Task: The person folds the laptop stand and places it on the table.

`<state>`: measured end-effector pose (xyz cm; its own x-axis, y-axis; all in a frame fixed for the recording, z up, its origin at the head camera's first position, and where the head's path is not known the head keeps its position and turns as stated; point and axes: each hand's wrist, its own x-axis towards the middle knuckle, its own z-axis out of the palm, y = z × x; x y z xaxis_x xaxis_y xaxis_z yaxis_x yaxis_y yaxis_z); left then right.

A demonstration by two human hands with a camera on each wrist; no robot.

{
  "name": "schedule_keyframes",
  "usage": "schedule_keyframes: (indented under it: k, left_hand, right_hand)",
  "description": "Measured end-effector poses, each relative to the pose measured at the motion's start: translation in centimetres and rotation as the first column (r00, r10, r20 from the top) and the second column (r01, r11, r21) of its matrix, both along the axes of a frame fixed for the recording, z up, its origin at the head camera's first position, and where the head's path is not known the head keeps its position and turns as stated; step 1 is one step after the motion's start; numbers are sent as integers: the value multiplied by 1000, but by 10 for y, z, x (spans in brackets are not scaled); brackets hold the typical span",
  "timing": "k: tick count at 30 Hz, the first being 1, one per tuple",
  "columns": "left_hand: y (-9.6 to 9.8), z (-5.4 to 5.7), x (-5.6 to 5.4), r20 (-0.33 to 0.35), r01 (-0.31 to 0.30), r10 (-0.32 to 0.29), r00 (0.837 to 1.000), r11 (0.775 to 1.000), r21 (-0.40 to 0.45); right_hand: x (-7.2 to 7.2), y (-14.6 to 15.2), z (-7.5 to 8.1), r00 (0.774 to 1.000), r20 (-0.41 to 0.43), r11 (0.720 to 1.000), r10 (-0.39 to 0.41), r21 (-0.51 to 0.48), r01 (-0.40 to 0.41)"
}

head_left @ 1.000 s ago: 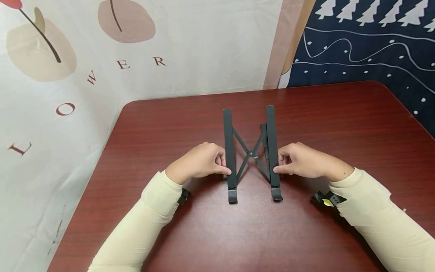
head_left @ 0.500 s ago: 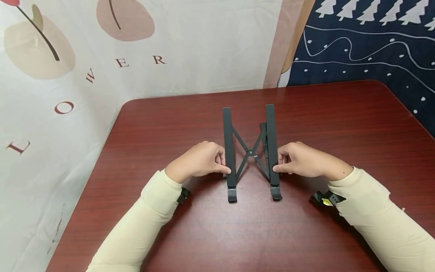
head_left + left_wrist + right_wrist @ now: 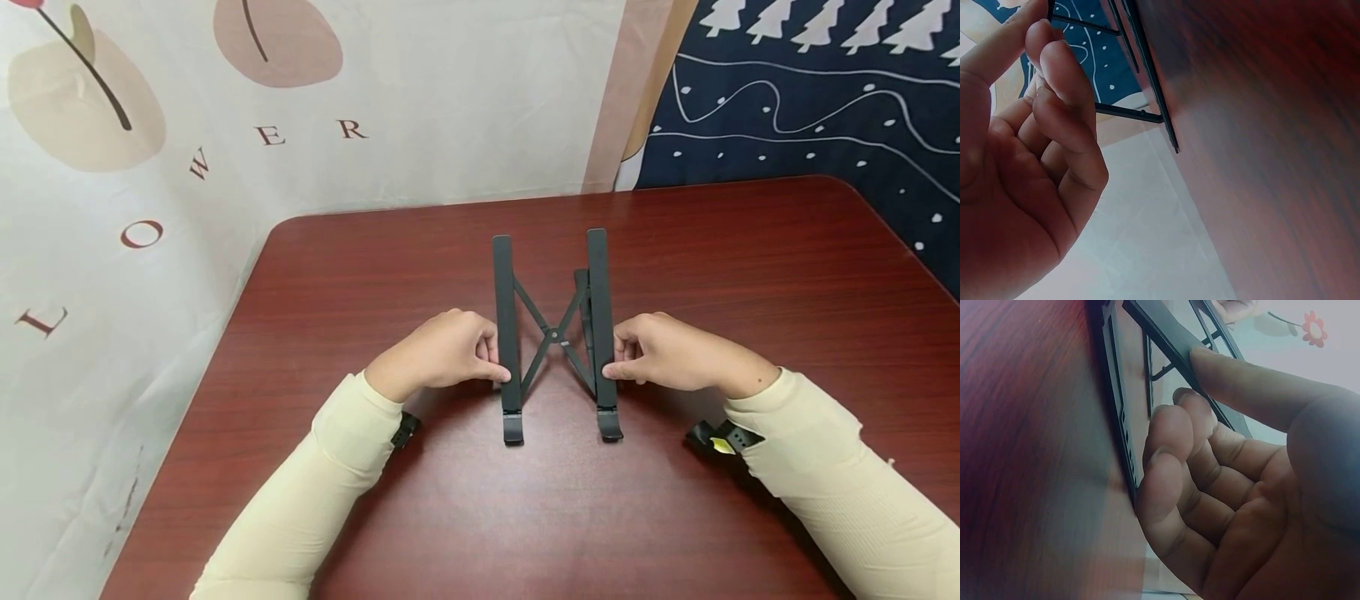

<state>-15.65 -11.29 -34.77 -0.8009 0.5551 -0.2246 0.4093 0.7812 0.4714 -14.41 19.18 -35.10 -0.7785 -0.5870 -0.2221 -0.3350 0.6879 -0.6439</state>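
Observation:
A black folding laptop stand stands unfolded in the head view, its two long arms joined by an X-shaped brace. On its left arm, my left hand pinches the bar near the lower end, thumb on top and fingers curled beneath. My right hand grips the right arm the same way. From the right wrist, the thumb lies on the upper bar with curled fingers under it, and a notched base bar runs along the table. The left wrist view shows the left hand with curled fingers, the stand partly hidden behind them.
The stand rests on a reddish-brown wooden table. Behind and to the left hangs a pale printed cloth with letters; a dark blue cloth with white trees hangs at the back right.
Both hands keep their hold on the stand's arms. The whole scene shifts only very slightly in the head view; the stand keeps its shape and place on the table.

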Motion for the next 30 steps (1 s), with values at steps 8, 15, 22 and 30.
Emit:
schedule_keyframes:
  k: [8, 15, 22, 30]
  left_hand:
    - [0, 1, 1, 5, -5, 5, 1000, 1000, 0]
    - [-1, 2, 2, 13, -7, 7, 1000, 1000, 2]
    - [0, 3, 1, 17, -3, 3, 1000, 1000, 1]
    - [1, 3, 0, 14, 0, 0, 1000, 1000, -5]
  right_hand:
    - [0, -1, 1, 1000, 10, 1000, 4, 4, -4]
    - [0, -3, 1, 1000, 13, 1000, 13, 5, -13]
    - [0, -1, 1, 1000, 19, 1000, 5, 17, -5]
    - [0, -1, 1, 1000, 23, 1000, 10, 13, -11]
